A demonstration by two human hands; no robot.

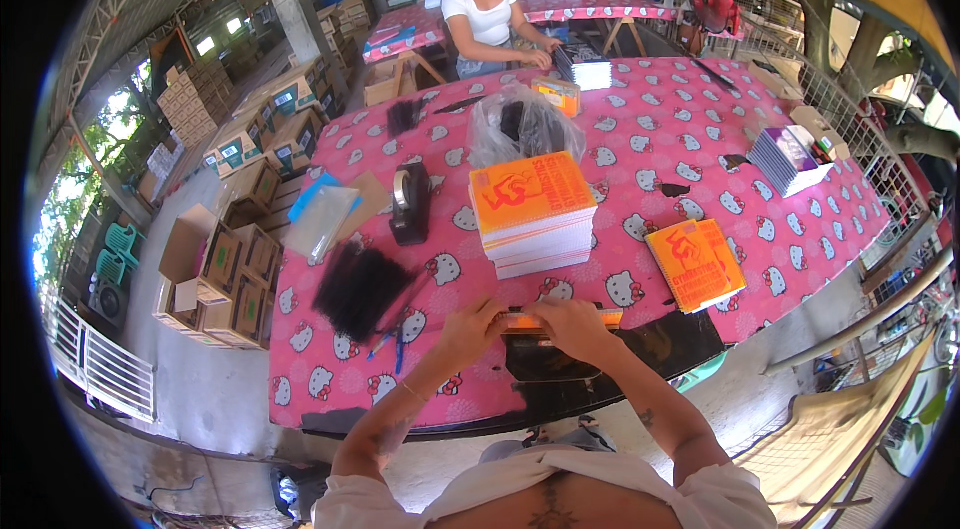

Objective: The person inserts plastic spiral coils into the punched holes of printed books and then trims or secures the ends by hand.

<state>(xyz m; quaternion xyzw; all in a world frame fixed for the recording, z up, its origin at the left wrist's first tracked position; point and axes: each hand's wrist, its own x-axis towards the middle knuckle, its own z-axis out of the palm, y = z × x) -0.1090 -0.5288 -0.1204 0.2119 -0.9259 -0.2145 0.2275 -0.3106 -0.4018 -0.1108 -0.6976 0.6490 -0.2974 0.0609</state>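
Note:
At the table's near edge, both my hands grip an orange notebook (611, 317), seen nearly edge-on. My left hand (474, 331) has its fingers closed at the left end, and my right hand (568, 327) is closed over the middle. Fingers cover much of the notebook. Beneath it lies a dark board (660, 354). Just beyond my hands rises a tall stack of orange-covered notebooks (535, 214). A lower stack of orange notebooks (697, 264) sits to the right. On the left is a heap of thin black strands (362, 291), perhaps binding coils, beside blue pens (399, 351).
A black tape dispenser (409, 205), clear plastic sheets (325, 221) and a plastic bag (520, 124) stand on the pink table cover (640, 159). Purple-covered books (790, 161) are at the right. A person (485, 14) handles dark books across the table. Cartons (225, 274) stand left.

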